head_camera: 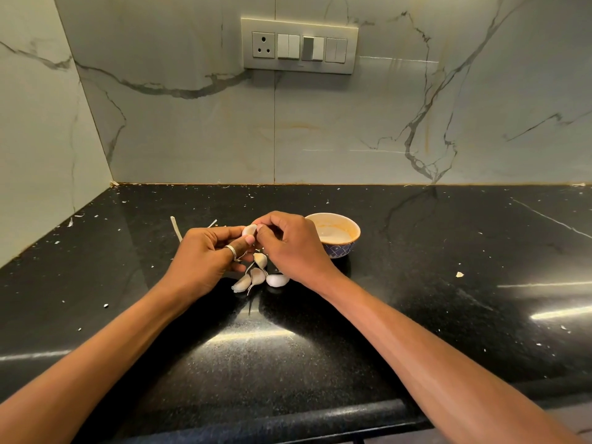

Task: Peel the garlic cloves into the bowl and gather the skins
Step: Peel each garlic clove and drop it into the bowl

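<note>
The fingertips (pixel 261 228) of the right hand (pixel 291 248) are curled in and pinch the top of one garlic clove (pixel 249 230), seemingly picking at its skin. The left hand (pixel 205 254), which wears a ring (pixel 231 250), holds the same clove from the other side between thumb and curled fingers. The clove is held in the air just left of the bowl (pixel 357 232), above the loose ones. It is likely light, small and hard under a dry, papery skin that tears easily and clings. The best place to start is probably the pointed tip or the stem end, where the skin lifts, with the body held firmly because a bare clove turns slick. Four unpeeled cloves (pixel 258 275) lie close together on the black counter (pixel 416 283) below the hands, and more may be hidden under the palms. There is one bowl, blue-patterned outside and pale inside, and I can see no clove in it yet. Two long pale strips of skin (pixel 174 227) lie behind the left hand. Many small flakes are scattered well apart across the counter, so gathering them will likely mean sweeping, not picking them up one by one.
</note>
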A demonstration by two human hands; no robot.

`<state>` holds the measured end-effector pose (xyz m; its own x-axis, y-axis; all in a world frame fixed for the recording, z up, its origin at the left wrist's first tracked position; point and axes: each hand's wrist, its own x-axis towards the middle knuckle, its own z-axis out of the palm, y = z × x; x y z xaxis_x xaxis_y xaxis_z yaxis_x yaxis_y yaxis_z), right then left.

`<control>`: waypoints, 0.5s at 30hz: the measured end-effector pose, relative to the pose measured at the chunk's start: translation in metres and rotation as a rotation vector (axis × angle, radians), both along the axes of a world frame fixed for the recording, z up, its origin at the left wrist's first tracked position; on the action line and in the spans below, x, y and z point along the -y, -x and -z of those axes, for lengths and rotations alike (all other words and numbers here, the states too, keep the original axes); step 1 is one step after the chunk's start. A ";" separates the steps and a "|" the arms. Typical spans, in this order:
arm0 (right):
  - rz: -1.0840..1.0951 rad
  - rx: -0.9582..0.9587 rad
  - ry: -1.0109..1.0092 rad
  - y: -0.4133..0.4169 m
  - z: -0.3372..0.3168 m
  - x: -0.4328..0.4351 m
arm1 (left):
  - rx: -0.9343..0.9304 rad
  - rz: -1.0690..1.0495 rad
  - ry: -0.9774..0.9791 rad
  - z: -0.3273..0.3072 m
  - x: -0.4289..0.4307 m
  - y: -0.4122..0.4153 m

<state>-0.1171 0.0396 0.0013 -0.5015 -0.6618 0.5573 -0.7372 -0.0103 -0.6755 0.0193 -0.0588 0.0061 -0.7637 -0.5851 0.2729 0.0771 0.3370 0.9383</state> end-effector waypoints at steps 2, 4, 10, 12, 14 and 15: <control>-0.002 0.034 -0.006 0.000 0.000 0.001 | 0.003 0.003 -0.006 0.000 -0.001 0.000; -0.004 0.050 -0.008 0.000 -0.001 0.001 | -0.001 0.000 -0.007 -0.001 -0.001 0.000; -0.009 0.058 -0.015 0.000 -0.003 0.000 | -0.024 -0.014 -0.010 -0.003 -0.004 -0.002; -0.020 0.089 -0.019 -0.001 -0.003 0.000 | -0.030 -0.012 -0.021 -0.003 -0.004 -0.001; -0.040 0.147 -0.014 -0.002 -0.004 0.000 | -0.030 -0.014 -0.029 -0.003 -0.004 -0.001; -0.055 0.183 -0.010 -0.002 -0.004 0.000 | -0.029 -0.015 -0.030 -0.003 -0.004 -0.001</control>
